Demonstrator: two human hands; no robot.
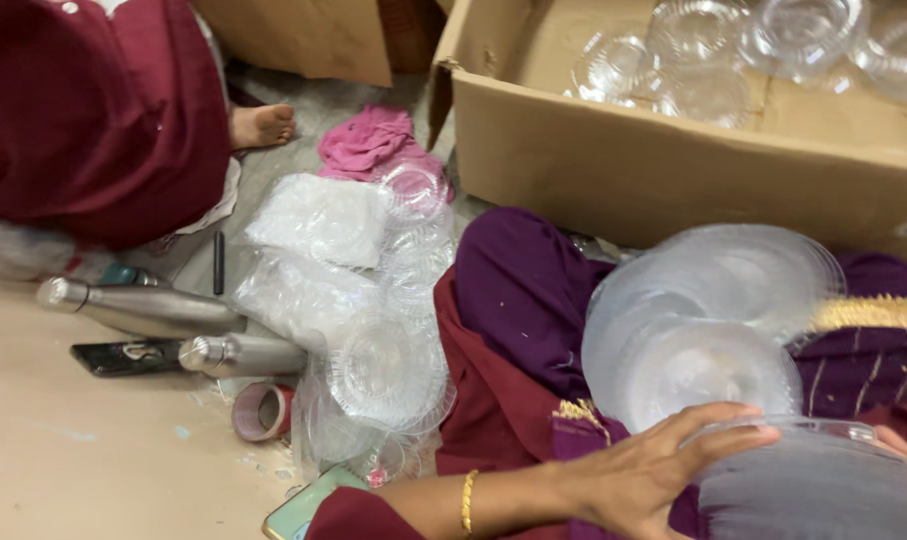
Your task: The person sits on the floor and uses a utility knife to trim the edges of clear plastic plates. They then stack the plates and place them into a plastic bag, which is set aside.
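Note:
My left hand (642,468), a gold bangle on its wrist, reaches in from the lower left. Its fingers are spread over the rim of a clear plastic container (824,485) at the bottom right and grip it. A sliver of my right hand (906,444) shows at the right edge, against the container's far rim; its grip is hidden. Just above, a slanted stack of clear round plastic lids (709,320) rests on my lap of purple and maroon cloth (519,290).
An open cardboard box (614,160) with clear plastic bowls (709,60) stands behind. On the floor to the left lie bagged and loose clear lids (384,370), two steel bottles (139,308), a dark phone (124,357), a tape roll (262,410) and a pink cloth (369,140). Another person in maroon (94,110) sits top left.

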